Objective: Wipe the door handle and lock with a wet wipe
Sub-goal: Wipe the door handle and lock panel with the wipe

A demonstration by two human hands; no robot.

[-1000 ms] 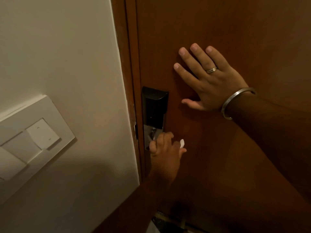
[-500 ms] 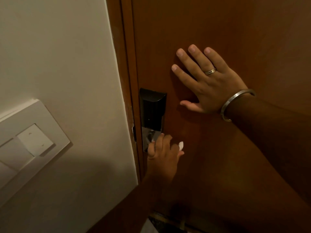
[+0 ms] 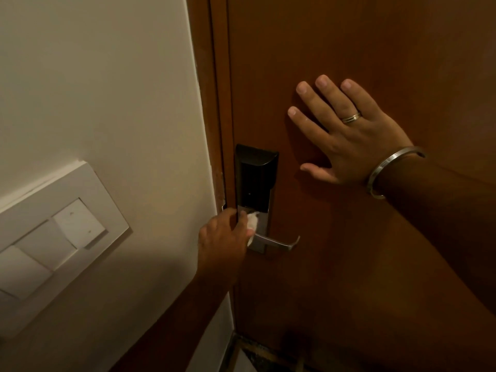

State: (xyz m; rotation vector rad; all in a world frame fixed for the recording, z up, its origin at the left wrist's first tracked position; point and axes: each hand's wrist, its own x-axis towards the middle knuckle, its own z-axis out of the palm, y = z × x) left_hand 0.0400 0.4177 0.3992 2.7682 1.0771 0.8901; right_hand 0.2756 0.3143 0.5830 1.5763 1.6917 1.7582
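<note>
Single head view, close to the door (image 3: pixel 349 264), facing forward and down; lock (image 3: pixel 256 178) at centre, floor at 6 o'clock

lock (image 3: pixel 255 178): no words or numbers to read
switch plate (image 3: pixel 61 237): tiny marks at 9 o'clock from the lock, too small to read
door (image 3: pixel 375 36): no signs

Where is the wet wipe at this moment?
The wet wipe is in the left hand, pressed on the lock plate just above the lever handle.
</note>
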